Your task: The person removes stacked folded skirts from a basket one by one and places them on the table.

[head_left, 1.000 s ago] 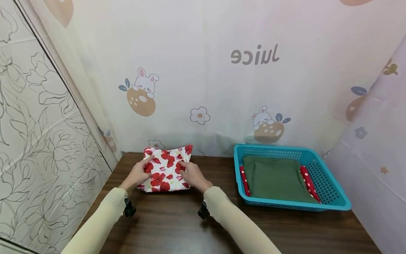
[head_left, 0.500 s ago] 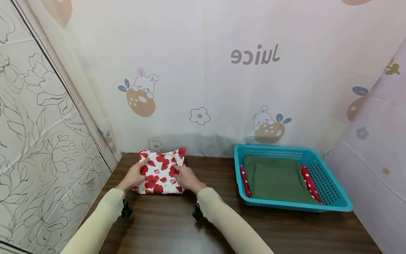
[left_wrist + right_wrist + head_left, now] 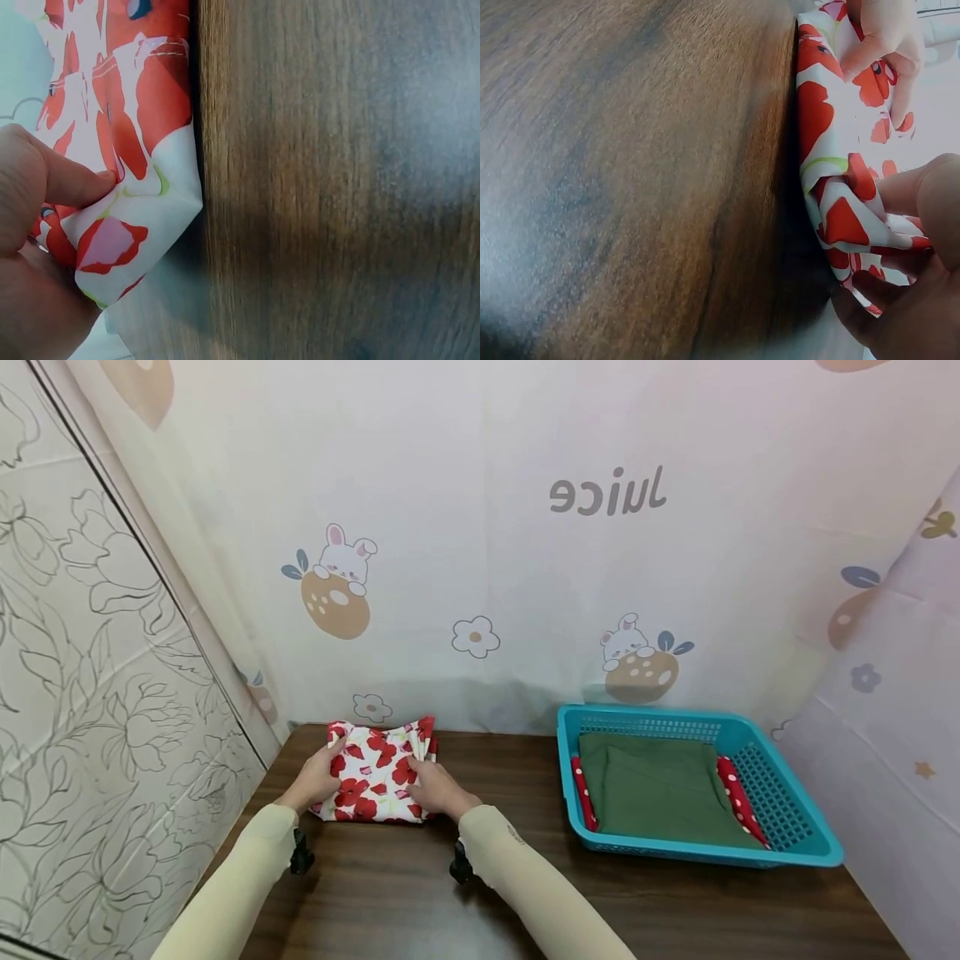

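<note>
Floral cloth (image 3: 377, 770) slid slightly left, bundle narrower than before. Left hand (image 3: 318, 779) and right hand (image 3: 435, 789) still pinching its edges.

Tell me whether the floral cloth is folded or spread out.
Folded. The floral cloth lies on the table as a compact, layered bundle, with the left hand and right hand gripping its sides.

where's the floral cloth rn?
In the head view, the folded white cloth with red flowers lies at the far left of the dark wooden table, between the left hand and right hand, left of the teal plastic basket.
</note>
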Motion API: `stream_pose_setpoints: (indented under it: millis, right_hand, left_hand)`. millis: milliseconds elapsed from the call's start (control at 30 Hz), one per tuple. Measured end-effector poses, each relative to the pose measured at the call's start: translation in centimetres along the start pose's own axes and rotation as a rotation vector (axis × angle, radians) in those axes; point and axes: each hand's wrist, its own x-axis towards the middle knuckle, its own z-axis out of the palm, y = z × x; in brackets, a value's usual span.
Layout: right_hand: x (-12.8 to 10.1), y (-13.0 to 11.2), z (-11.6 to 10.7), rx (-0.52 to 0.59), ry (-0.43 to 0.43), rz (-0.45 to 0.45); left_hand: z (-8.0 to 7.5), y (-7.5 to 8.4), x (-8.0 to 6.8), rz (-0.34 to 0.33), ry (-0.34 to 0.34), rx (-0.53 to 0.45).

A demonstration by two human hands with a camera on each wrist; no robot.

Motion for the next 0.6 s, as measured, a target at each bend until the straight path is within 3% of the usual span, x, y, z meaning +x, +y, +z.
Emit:
stream_pose_setpoints:
  millis: [300, 433, 600]
  right_hand:
    - [0.0, 0.6, -0.4, 0.043, 0.029, 0.024]
    - [0.0, 0.6, -0.7, 0.047, -0.004, 0.032]
    - [0.0, 0.4, -0.5, 0.001, -0.032, 0.041]
  left_hand:
    - [0.0, 0.3, 0.6, -0.019, 0.036, 0.051]
    - [-0.4, -0.3, 0.3, -0.048, 0.085, 0.085]
    - [-0.8, -1.3, -0.4, -0.029, 0.126, 0.092]
